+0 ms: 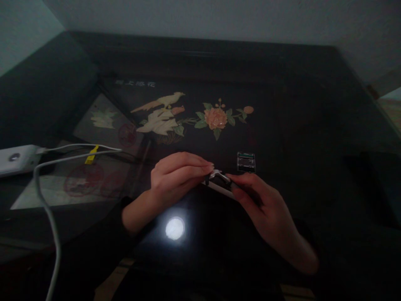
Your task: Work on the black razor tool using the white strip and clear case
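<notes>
My left hand (175, 173) and my right hand (253, 196) meet over a dark glass-topped table (297, 125). Between them is a small razor handle (219, 180), silver and black. My right hand grips its handle end; the fingertips of my left hand pinch its metal head. A small clear cartridge case (246, 161) with green and dark parts lies on the table just beyond my right hand. The room is dim, so fine detail of the razor is hard to make out.
Under the glass is a painted panel with a bird (161, 110) and a peach flower (215, 118). A white charger block (15, 159) sits at the left edge, with white cables (50, 209) trailing toward me. A bright lamp reflection (174, 228) shines on the glass.
</notes>
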Demonstrator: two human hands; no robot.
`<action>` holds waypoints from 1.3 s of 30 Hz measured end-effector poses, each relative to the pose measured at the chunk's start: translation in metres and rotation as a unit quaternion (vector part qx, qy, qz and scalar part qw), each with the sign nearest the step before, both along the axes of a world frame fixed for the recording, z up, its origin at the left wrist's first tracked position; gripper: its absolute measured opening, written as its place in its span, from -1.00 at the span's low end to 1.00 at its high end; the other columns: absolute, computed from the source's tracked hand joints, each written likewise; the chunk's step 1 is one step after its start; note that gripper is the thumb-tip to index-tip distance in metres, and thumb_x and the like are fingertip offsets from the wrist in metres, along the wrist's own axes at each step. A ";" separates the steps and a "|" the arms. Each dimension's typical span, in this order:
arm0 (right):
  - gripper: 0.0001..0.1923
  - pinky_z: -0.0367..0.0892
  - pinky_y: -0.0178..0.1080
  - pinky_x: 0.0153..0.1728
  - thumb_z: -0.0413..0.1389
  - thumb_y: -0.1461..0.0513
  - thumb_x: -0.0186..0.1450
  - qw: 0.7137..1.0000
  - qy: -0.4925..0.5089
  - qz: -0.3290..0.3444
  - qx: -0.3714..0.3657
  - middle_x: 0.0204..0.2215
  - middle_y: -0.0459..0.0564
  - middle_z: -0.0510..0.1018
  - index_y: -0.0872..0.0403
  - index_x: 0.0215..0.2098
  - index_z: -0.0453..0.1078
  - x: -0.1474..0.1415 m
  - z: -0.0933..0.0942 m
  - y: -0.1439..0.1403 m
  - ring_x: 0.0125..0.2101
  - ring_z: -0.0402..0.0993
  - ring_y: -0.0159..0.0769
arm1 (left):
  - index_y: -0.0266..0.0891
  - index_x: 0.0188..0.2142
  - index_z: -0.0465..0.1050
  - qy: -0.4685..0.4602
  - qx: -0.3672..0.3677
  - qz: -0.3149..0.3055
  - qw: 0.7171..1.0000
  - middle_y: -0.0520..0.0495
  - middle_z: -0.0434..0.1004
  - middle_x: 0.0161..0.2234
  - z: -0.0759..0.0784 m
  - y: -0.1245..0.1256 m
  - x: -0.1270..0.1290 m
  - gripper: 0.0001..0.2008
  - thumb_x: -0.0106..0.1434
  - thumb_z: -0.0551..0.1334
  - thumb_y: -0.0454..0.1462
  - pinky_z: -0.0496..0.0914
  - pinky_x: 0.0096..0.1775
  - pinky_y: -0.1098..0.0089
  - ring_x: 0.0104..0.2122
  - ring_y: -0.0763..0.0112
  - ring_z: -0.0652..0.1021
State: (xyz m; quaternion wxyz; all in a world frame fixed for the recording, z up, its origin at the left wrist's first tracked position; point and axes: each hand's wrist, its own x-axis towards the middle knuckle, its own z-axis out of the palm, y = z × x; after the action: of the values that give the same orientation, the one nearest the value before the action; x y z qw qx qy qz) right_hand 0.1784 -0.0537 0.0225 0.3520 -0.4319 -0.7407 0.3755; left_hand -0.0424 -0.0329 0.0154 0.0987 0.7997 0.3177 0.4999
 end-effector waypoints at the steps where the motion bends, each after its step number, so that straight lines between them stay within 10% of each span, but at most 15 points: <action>1: -0.83 0.53 -0.22 -0.21 0.06 0.27 0.39 1.000 0.002 0.000 0.001 -0.22 -0.03 0.65 0.01 -0.11 0.46 0.000 0.000 0.000 -0.23 0.61 -0.27 | -0.17 -0.17 0.55 -0.001 -0.002 0.002 1.000 -0.07 0.66 -0.26 0.000 0.000 0.000 -0.83 0.26 0.31 -0.41 0.57 -0.22 0.41 -0.25 0.38 0.66; 10: -0.81 0.50 -0.27 -0.23 0.02 0.26 0.41 1.000 -0.015 -0.015 0.011 -0.22 -0.04 0.62 0.00 -0.05 0.41 -0.001 0.000 -0.003 -0.26 0.58 -0.29 | -0.22 -0.17 0.56 -0.044 -0.066 0.004 0.997 -0.09 0.67 -0.25 -0.001 0.000 0.002 -0.83 0.23 0.32 -0.41 0.53 -0.19 0.41 -0.25 0.37 0.64; 17: -0.83 0.49 -0.25 -0.24 0.04 0.26 0.40 0.997 -0.021 -0.050 0.057 -0.24 -0.04 0.62 -0.01 -0.09 0.43 0.002 -0.001 0.002 -0.26 0.58 -0.27 | -0.16 0.14 0.41 -0.135 -0.233 -0.061 0.961 -0.22 0.53 0.04 -0.005 0.001 0.004 -0.35 0.06 0.48 -0.14 0.52 -0.11 0.33 -0.03 0.21 0.57; 23: -0.79 0.49 -0.21 -0.20 0.04 0.30 0.39 0.997 -0.008 -0.041 0.063 -0.22 -0.03 0.62 -0.03 -0.08 0.44 0.005 -0.003 0.004 -0.20 0.58 -0.24 | -0.20 0.00 0.55 -0.170 -0.337 -0.096 0.921 -0.21 0.60 -0.07 0.000 0.000 0.007 -0.56 0.15 0.41 -0.12 0.52 -0.12 0.34 -0.09 0.24 0.59; 39: -0.79 0.52 -0.24 -0.24 0.05 0.33 0.37 0.995 -0.025 -0.044 0.084 -0.24 -0.02 0.66 -0.01 -0.11 0.46 0.005 0.002 0.002 -0.22 0.63 -0.22 | -0.25 -0.08 0.58 -0.155 -0.322 -0.069 0.931 -0.19 0.65 -0.20 -0.001 -0.001 0.006 -0.58 0.08 0.46 -0.14 0.47 -0.26 0.40 -0.30 0.35 0.58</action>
State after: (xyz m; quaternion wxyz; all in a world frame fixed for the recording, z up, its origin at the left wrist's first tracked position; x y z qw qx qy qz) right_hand 0.1836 -0.0515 0.0245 0.3842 -0.4422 -0.7587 0.2851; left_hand -0.0363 -0.0336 0.0143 0.4329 0.6576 0.3869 0.4802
